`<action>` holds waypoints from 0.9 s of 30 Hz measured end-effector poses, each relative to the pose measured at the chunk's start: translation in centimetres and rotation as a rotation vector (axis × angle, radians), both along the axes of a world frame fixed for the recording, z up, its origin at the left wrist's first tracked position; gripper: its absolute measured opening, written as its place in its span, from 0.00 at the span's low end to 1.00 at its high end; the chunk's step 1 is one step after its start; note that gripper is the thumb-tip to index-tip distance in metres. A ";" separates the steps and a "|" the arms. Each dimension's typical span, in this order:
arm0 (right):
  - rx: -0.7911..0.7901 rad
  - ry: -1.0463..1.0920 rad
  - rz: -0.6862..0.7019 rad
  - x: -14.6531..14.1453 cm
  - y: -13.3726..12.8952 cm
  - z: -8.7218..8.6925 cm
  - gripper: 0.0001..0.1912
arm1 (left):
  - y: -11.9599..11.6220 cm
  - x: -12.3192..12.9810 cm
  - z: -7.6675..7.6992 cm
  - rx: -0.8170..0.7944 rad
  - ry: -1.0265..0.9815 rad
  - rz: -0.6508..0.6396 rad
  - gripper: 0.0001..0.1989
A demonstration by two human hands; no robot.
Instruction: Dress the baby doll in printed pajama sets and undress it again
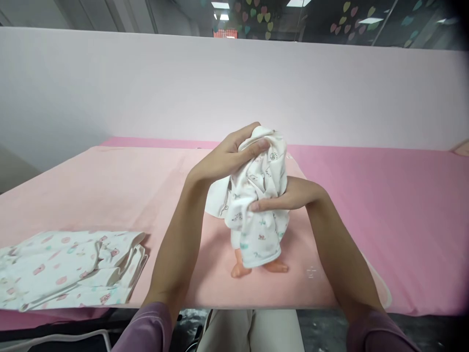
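Observation:
White printed cloth (262, 234) covers most of a doll, whose bare feet (240, 270) stick out below it near the table's front edge. My left hand (234, 151) grips the top of the cloth, thumb in front and fingers behind. Lower down on the right side, my right hand (289, 195) holds the cloth with its thumb across the front; its other fingers are hidden behind. The doll's head and arms cannot be seen under the cloth. A white flap of fabric (217, 198) spreads out to the left of the bundle.
Folded printed cloth (66, 269) lies at the table's front left. A light pink mat (146, 181) covers a brighter pink sheet (410, 220). Behind the table stands a white partition (220, 88). Part of another person's hand (462, 147) shows at the far right edge.

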State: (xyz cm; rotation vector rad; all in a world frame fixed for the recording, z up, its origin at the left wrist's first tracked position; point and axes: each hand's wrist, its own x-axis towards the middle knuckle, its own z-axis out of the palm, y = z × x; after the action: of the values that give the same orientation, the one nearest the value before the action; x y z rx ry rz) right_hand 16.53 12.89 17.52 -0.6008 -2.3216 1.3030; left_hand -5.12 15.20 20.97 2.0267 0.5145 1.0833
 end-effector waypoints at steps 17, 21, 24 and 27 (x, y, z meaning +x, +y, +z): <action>-0.037 0.053 0.123 1.6 -1.4 1.3 0.34 | 2.1 -2.8 -1.5 -0.061 0.018 -0.134 0.28; 0.009 0.214 -0.115 1.9 -1.9 1.0 0.31 | 1.9 -2.4 -1.6 -0.055 0.097 -0.195 0.32; 0.028 0.389 -0.358 1.6 -2.3 1.1 0.29 | 1.9 -2.3 -1.9 -0.001 0.069 -0.193 0.37; 0.028 0.360 -0.251 1.6 -2.2 1.4 0.28 | 2.1 -2.1 -2.2 0.026 -0.067 -0.076 0.37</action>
State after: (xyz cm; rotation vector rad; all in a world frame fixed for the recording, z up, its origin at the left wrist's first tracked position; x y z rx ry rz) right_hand 18.10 10.67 18.89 -0.5729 -1.9031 1.1526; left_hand -7.19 17.34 18.75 2.0090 0.3875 1.1128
